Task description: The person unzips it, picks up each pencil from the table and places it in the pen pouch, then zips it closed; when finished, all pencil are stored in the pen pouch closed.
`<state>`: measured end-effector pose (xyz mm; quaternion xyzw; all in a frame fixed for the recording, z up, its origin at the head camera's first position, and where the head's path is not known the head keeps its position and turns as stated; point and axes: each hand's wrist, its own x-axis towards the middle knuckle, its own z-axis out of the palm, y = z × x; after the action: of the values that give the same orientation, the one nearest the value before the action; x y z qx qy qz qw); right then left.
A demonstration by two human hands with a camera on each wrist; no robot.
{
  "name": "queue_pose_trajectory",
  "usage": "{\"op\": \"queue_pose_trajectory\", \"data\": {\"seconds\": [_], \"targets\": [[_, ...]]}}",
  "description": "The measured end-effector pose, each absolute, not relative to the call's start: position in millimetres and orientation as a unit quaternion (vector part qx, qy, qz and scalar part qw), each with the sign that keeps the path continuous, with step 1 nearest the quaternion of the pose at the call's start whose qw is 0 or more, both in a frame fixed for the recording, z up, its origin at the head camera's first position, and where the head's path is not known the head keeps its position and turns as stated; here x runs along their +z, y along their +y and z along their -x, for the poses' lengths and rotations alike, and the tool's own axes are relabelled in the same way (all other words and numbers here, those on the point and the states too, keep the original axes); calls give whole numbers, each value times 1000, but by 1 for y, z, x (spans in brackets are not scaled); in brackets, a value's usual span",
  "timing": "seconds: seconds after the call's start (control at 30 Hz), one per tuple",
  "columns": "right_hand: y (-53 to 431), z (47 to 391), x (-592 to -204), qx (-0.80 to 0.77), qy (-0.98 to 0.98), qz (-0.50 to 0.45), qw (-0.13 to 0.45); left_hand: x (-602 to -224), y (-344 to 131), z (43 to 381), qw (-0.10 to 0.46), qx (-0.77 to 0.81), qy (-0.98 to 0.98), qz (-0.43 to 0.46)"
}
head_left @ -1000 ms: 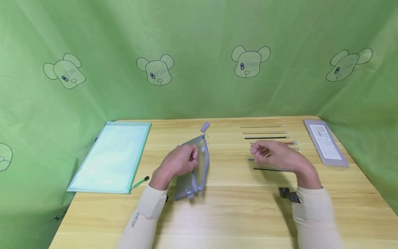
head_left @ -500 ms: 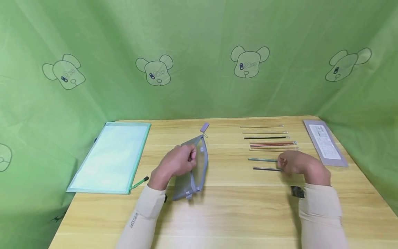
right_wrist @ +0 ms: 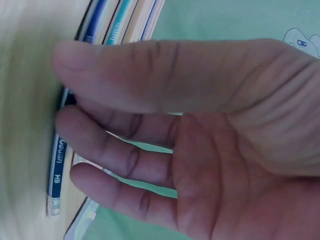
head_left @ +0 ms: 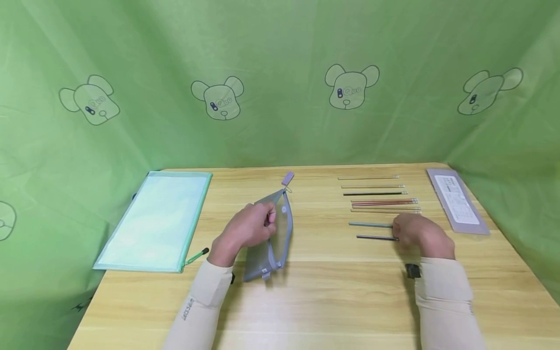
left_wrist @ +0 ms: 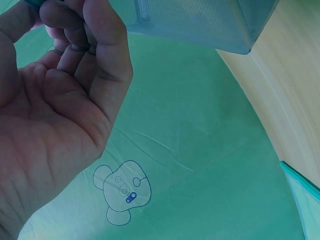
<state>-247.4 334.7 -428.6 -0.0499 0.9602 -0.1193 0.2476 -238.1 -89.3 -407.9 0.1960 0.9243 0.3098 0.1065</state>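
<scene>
My left hand (head_left: 250,226) grips the upper edge of a grey mesh zip pouch (head_left: 258,262), its mouth gaping to the right. A small purple tag (head_left: 288,178) lies by the ring at the pouch's far end. In the left wrist view the curled fingers (left_wrist: 107,45) are beside the mesh. My right hand (head_left: 420,234) is low at the eraser end of the nearest dark pencil (head_left: 377,237), pinching it between thumb and fingers. In the right wrist view this dark blue HB pencil (right_wrist: 56,165) runs behind the fingertips. Just beyond it lies a teal pencil (head_left: 369,224).
Several more pencils (head_left: 374,194) lie in a row farther back. A purple-grey flat pack with a white label (head_left: 457,199) lies at the right edge. A mint zip folder (head_left: 153,221) covers the left side. Green curtain (head_left: 280,136) surrounds the wooden table (head_left: 332,301).
My right hand has moved right and down from above the pencils' middle to the eraser end of the nearest dark pencil. The left hand keeps holding the pouch in place.
</scene>
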Motion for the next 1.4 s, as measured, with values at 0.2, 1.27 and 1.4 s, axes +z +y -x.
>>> {"op": "queue_pose_trajectory", "data": {"seconds": [0.2, 1.27, 1.4], "targets": [[332, 248, -436, -106, 967, 63, 224, -407, -89, 238, 108, 314, 922, -199], [315, 255, -442, -204, 948, 83, 232, -410, -85, 237, 110, 308, 922, -209], [319, 253, -441, -208, 945, 75, 242, -410, -85, 237, 109, 305, 923, -208]]}}
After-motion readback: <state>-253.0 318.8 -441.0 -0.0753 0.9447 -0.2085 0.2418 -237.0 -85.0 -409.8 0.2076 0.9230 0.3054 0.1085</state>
